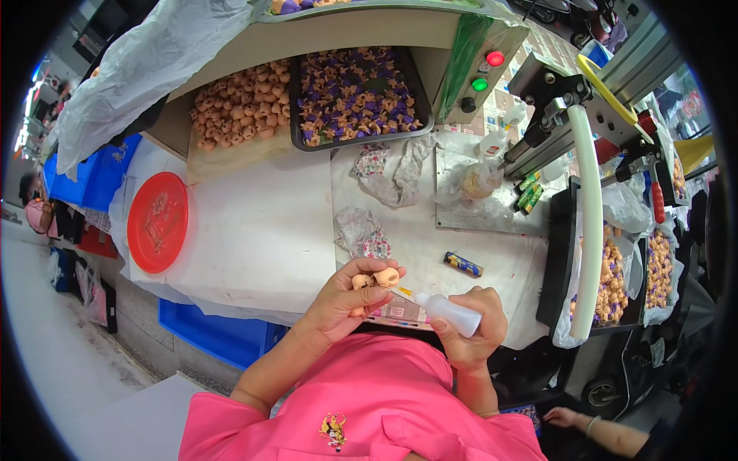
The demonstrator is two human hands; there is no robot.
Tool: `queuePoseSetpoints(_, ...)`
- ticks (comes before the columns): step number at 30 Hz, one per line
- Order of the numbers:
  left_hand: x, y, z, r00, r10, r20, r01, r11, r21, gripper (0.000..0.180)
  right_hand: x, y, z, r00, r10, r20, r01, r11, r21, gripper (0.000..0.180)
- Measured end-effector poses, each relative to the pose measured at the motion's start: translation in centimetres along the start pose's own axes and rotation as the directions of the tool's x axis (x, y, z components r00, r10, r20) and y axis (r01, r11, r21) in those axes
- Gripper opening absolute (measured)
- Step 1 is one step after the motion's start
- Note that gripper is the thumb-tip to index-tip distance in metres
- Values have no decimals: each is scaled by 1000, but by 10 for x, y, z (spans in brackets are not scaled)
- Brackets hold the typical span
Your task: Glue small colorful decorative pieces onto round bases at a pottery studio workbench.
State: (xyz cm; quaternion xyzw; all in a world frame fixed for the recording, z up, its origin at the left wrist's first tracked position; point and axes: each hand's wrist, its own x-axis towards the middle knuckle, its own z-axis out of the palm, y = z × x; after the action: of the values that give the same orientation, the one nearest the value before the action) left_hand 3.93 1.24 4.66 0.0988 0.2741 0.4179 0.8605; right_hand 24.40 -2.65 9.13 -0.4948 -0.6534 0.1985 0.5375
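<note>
My left hand (338,301) is closed around a few small flesh-coloured doll heads. One round doll head (387,278) sits at its fingertips, its open side facing right. In my right hand (478,326) is a white squeeze bottle (452,313), tilted so that its thin yellow nozzle points up and left. The nozzle tip meets or nearly meets the head; I cannot tell if they touch. Both hands are held before my pink shirt at the table's near edge. Beyond them lies a short blue and yellow cylinder (463,264), with a crumpled printed cloth (363,233) to its left.
Behind the white-covered table (261,230) are piled doll heads (244,106) and a black tray (427,107) of purple-clad doll parts. A red round tray (184,223) lies left. A lever press (550,115) and filled black crates (555,269) stand right. Another person's arm (615,436) reaches in lower right.
</note>
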Motion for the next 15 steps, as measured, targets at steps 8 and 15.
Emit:
queuePoseSetpoints(8,5,-1,-2,999,-29,27,30,1000,-9,33,-3,9,-5,999,48,-16,-48,999,-10,33)
queuePoseSetpoints(15,7,-3,0,1000,16,-2,-16,1000,-26,35,-5,17,-6,995,90,-31,-90,996,2,31)
